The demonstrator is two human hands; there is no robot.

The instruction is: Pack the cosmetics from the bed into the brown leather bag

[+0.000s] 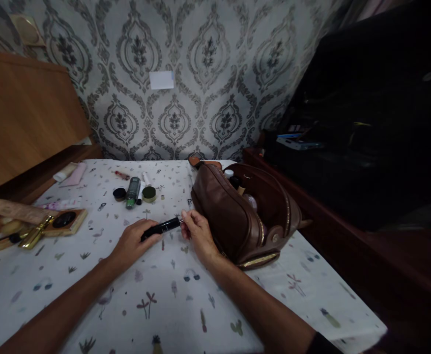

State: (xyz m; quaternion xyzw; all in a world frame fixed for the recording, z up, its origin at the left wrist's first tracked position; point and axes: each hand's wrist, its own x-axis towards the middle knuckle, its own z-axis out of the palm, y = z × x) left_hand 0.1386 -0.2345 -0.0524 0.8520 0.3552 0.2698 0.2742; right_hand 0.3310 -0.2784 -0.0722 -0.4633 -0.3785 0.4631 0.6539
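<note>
Both my hands grip a slim black cosmetic tube [162, 226] just above the white patterned table cover [171, 305]. My left hand [134, 241] is closed round its left part. My right hand [197, 231] pinches its silver-tipped right end. Right beside my right hand stands an open brown leather pouch [237, 216] with gold zips. Small bottles and jars show inside the pouch.
Farther back on the cover lie a dark green tube [133, 191], two small round jars [149, 193] and a pink tube [74, 174]. An open compact [65, 220] and gold items lie at the left. Dark furniture [366, 162] fills the right side.
</note>
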